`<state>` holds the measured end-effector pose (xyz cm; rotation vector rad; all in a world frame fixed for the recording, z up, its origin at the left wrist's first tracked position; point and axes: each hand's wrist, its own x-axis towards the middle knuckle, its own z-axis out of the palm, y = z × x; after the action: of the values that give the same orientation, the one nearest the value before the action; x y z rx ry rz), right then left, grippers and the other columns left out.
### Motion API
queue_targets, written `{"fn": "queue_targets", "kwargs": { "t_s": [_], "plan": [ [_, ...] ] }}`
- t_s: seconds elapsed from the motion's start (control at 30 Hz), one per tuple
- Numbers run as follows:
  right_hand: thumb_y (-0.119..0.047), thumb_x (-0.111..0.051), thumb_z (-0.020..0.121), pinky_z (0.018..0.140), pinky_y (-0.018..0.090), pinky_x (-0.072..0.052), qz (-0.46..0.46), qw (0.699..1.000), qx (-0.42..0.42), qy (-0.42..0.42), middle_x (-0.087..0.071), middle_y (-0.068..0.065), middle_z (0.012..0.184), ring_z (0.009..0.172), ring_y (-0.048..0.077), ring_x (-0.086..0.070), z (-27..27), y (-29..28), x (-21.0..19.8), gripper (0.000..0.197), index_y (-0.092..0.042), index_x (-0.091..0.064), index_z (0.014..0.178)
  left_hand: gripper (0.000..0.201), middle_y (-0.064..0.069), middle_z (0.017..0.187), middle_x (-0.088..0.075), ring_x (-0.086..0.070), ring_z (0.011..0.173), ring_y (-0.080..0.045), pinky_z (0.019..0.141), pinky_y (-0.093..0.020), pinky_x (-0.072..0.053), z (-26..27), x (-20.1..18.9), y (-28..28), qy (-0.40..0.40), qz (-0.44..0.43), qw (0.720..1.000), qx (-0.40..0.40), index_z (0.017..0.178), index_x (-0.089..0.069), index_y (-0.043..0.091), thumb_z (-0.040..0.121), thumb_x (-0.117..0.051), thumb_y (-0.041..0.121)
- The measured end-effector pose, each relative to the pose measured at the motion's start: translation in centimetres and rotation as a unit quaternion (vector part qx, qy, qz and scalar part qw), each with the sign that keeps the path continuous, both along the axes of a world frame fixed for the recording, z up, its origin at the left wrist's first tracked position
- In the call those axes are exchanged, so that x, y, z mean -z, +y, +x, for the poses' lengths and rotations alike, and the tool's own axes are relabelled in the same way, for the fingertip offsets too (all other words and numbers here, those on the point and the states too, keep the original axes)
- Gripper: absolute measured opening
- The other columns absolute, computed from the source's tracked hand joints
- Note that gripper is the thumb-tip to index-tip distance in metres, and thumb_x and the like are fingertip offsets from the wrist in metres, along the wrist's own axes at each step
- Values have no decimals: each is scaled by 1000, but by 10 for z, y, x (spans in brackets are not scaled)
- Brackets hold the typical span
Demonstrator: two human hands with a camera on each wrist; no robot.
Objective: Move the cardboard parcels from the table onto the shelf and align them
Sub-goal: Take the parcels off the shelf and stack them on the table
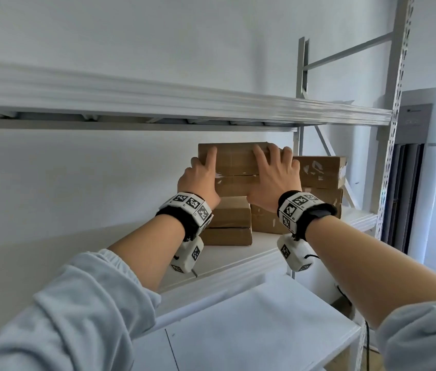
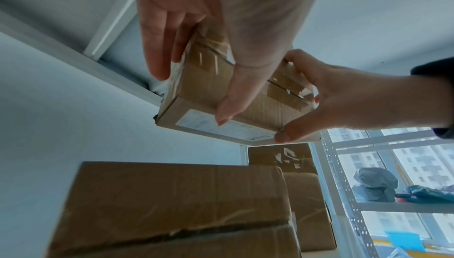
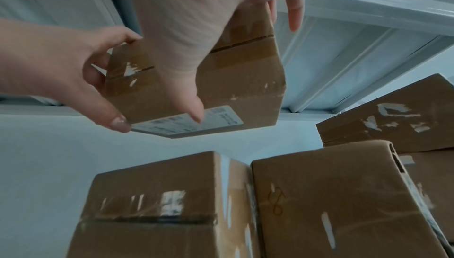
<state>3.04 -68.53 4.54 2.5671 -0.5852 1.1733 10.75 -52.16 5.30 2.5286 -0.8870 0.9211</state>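
Both my hands hold one taped cardboard parcel (image 1: 234,163) up in the shelf bay. My left hand (image 1: 201,178) grips its left end and my right hand (image 1: 273,174) its right end, fingers over the far edges and thumbs toward the label side. In the wrist views this parcel (image 2: 196,91) (image 3: 243,81) hangs clear above the parcels standing on the shelf board (image 1: 241,261). Below it stand a left parcel (image 1: 231,223) and a middle parcel (image 1: 263,219). A stack of parcels (image 1: 321,172) stands to the right.
The upper shelf beam (image 1: 158,103) runs close above the held parcel. A perforated grey upright (image 1: 396,116) bounds the bay on the right. The white table top (image 1: 251,330) lies below the shelf edge. A white wall backs the bay.
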Motion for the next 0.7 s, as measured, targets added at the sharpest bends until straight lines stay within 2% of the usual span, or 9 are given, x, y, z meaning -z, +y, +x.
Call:
{"fn": "queue_targets", "kwargs": {
  "t_s": [0.1, 0.2, 0.27, 0.33, 0.4, 0.47, 0.53, 0.7],
  "plan": [
    [-49, -73, 52, 99, 55, -39, -3, 1000, -20, -2, -27, 12, 148, 131, 44, -28, -14, 17, 11, 113, -29, -16, 148, 108, -16, 112, -47, -47, 78, -26, 58, -35, -43, -17, 12, 24, -7, 2, 1000, -11, 148, -12, 26, 67, -83, 19],
    [-54, -75, 55, 103, 58, -36, -9, 1000, -30, -3, -25, 13, 149, 133, 45, -25, -33, 41, 24, 116, -27, -15, 150, 109, -14, 115, -45, -51, 82, -28, 59, -35, -43, -35, 24, 53, -8, 1, 1000, -13, 148, -11, 26, 65, -82, 17],
    [-57, -76, 55, 104, 58, -35, -5, 999, -33, -7, -25, 13, 149, 133, 45, -24, -48, 60, 33, 117, -26, -15, 150, 109, -14, 127, -39, -55, 90, -29, 60, -34, -43, -47, 30, 72, -6, 3, 1000, -13, 148, -12, 26, 64, -82, 14],
    [-58, -77, 54, 105, 57, -35, -3, 999, -35, -13, -27, 14, 148, 132, 45, -26, -63, 81, 40, 118, -25, -17, 149, 109, -14, 144, -25, -55, 102, -31, 64, -33, -46, -58, 35, 91, -11, 3, 1000, -8, 147, -14, 24, 63, -83, 13],
    [-59, -78, 53, 105, 57, -36, -5, 999, -36, -19, -29, 14, 146, 131, 44, -28, -80, 103, 47, 118, -24, -18, 148, 109, -12, 152, -13, -50, 113, -32, 71, -34, -51, -71, 41, 112, -21, 5, 1000, 2, 147, -15, 21, 63, -84, 14],
    [-61, -78, 53, 105, 57, -35, -9, 999, -36, -26, -29, 15, 145, 130, 44, -29, -99, 128, 54, 117, -24, -20, 148, 110, -13, 154, -14, -46, 120, -32, 82, -37, -53, -85, 51, 136, -49, 9, 999, 0, 147, -15, 19, 63, -86, 22],
    [-61, -78, 52, 105, 56, -35, -3, 999, -33, -37, -30, 14, 144, 129, 43, -30, -119, 158, 62, 116, -24, -23, 147, 110, -15, 153, -20, -43, 125, -33, 93, -40, -50, -98, 61, 164, -88, 9, 996, -1, 146, -17, 17, 62, -86, 31],
    [-58, -77, 53, 106, 57, -34, 15, 998, -26, -48, -32, 13, 143, 128, 43, -31, -167, 243, 87, 115, -24, -24, 148, 106, -15, 152, -24, -29, 138, -37, 111, -51, -34, -138, 81, 242, -115, 21, 993, 14, 149, -18, 16, 64, -80, 29]
  ]
}}
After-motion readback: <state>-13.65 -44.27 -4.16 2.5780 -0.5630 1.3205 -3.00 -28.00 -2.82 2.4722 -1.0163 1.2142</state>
